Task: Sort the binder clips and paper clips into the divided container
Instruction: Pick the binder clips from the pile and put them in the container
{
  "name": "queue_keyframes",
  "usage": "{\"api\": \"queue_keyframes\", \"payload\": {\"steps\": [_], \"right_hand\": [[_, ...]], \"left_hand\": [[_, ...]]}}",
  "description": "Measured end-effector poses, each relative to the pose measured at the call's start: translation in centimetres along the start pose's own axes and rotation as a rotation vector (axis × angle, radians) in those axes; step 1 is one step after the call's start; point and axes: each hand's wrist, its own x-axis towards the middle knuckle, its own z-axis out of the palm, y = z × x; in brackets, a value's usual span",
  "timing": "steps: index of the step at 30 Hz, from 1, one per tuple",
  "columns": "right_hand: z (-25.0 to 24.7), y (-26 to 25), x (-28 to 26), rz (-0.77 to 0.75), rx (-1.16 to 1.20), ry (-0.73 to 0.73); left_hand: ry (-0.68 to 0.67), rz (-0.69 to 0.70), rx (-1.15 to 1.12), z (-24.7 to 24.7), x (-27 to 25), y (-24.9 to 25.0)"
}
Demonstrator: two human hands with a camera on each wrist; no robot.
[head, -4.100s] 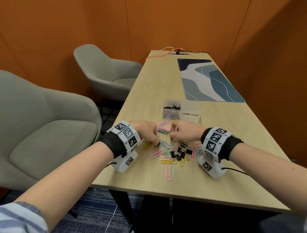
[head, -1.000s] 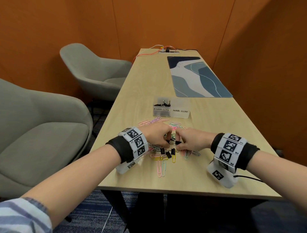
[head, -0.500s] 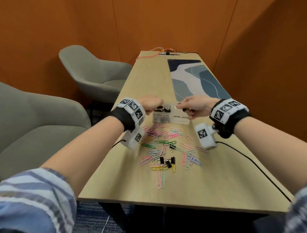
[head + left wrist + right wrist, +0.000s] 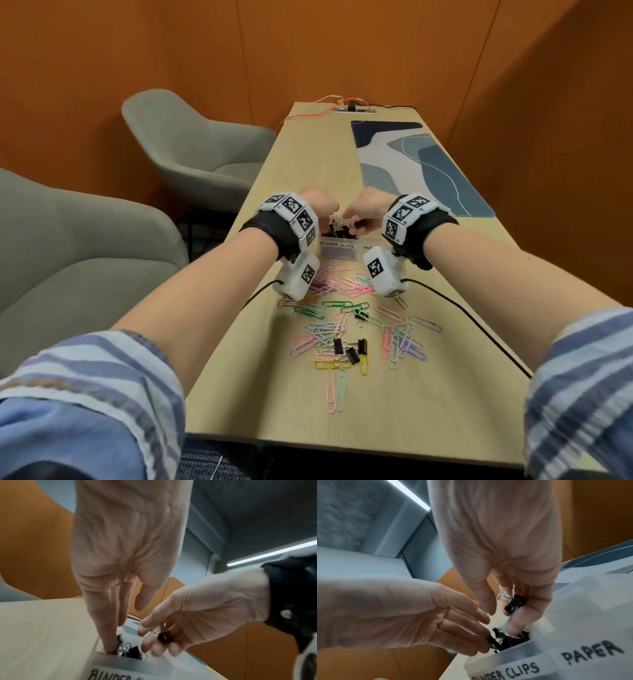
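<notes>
The clear divided container [image 4: 337, 253] stands mid-table, labelled BINDER CLIPS on the left and PAPER on the right. Black binder clips [image 4: 337, 233] lie in its left compartment [image 4: 513, 666]. My left hand [image 4: 320, 205] points straight fingers [image 4: 109, 635] down into that compartment, touching the clips [image 4: 132, 651] there, thumb apart. My right hand [image 4: 370, 209] hovers just right of it, its curled fingers holding one black binder clip [image 4: 515, 604], which shows under it [image 4: 359, 223]. Coloured paper clips [image 4: 329, 332] and three loose binder clips [image 4: 349, 347] are scattered nearer me.
A blue patterned desk mat [image 4: 418, 164] lies beyond the container on the right. A socket strip with orange cables [image 4: 349, 108] sits at the table's far end. Two grey armchairs [image 4: 205, 150] stand left of the table. A black wrist cable [image 4: 462, 315] trails over the table's right side.
Both hands rose from the loose pile to the container and have closed in over the binder-clip compartment. My left hand's fingers are now straight down inside it.
</notes>
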Motion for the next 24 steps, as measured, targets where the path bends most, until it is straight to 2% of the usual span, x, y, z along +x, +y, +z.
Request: {"api": "queue_keyframes", "payload": {"steps": [3, 7, 9, 10, 12, 14, 16, 19, 24], "right_hand": [[0.0, -0.1, -0.8, -0.048, 0.033, 0.009], [-0.3, 1.1, -3.3, -0.252, -0.129, 0.11], [0.0, 2.3, -5.3, -0.363, -0.216, 0.114], [0.2, 3.0, -6.4, -0.404, -0.259, 0.074], [0.9, 4.6, -8.9, -0.447, -0.386, -0.106], [1.8, 6.2, -10.6, -0.448, -0.618, -0.269], [2.9, 7.7, -11.2, -0.474, -0.796, -0.244], [3.5, 8.7, -11.3, -0.519, -0.767, -0.13], [3.0, 9.5, -11.4, -0.488, -0.598, -0.187]], "left_hand": [[0.031, 0.04, -0.051, -0.3, -0.7, -0.4], [0.125, 0.155, 0.098, -0.3, -3.2, -1.3], [0.149, 0.207, 0.186, 0.0, -4.6, -2.0], [0.141, 0.222, 0.217, 0.2, -5.3, -2.4], [0.071, 0.243, 0.238, 0.9, -6.5, -3.4], [0.003, 0.263, 0.235, 1.6, -7.4, -4.1], [-0.035, 0.279, 0.231, 2.3, -8.0, -4.7], [-0.053, 0.295, 0.244, 2.9, -8.6, -5.1], [-0.104, 0.31, 0.238, 3.3, -9.2, -5.5]]}}
